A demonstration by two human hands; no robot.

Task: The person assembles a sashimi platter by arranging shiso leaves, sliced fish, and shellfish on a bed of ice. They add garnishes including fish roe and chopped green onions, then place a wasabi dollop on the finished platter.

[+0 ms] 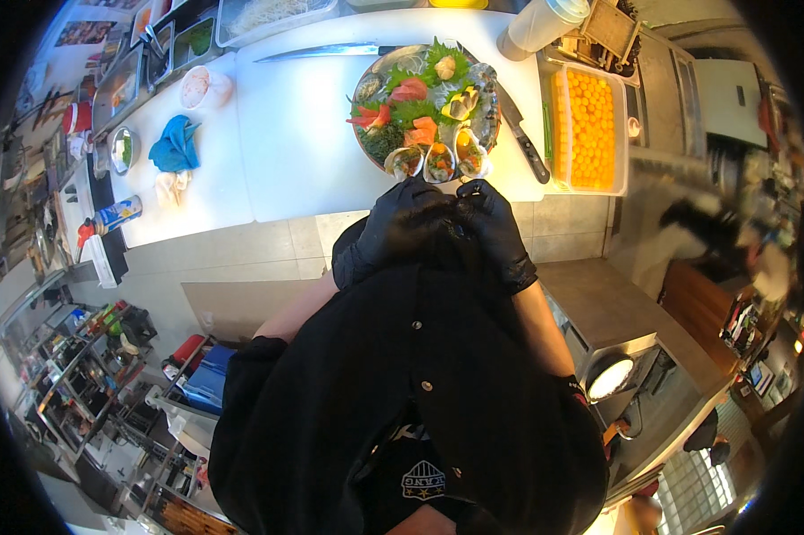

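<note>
My left hand (391, 221) and my right hand (493, 221), both in black gloves, are close together at the near edge of a round platter (360, 147). Fingers on both are curled inward; the left is somewhat blurred, and whatever they hold is hidden against my black jacket. Just beyond them sit three filled shells, the middle shell (438, 163) between a left shell (405, 163) and a right shell (469, 153). The platter also bears orange fish slices (421, 131), red fish (409, 90), green leaves (441, 64) and a yellow-and-dark garnish (461, 104).
A black-handled knife (528, 147) lies right of the platter, a long knife (317, 52) behind it on the white cutting board (304, 134). A tub of orange balls (589, 129) stands right. At left are a blue cloth (175, 145), a can (118, 214) and a small bowl (123, 150).
</note>
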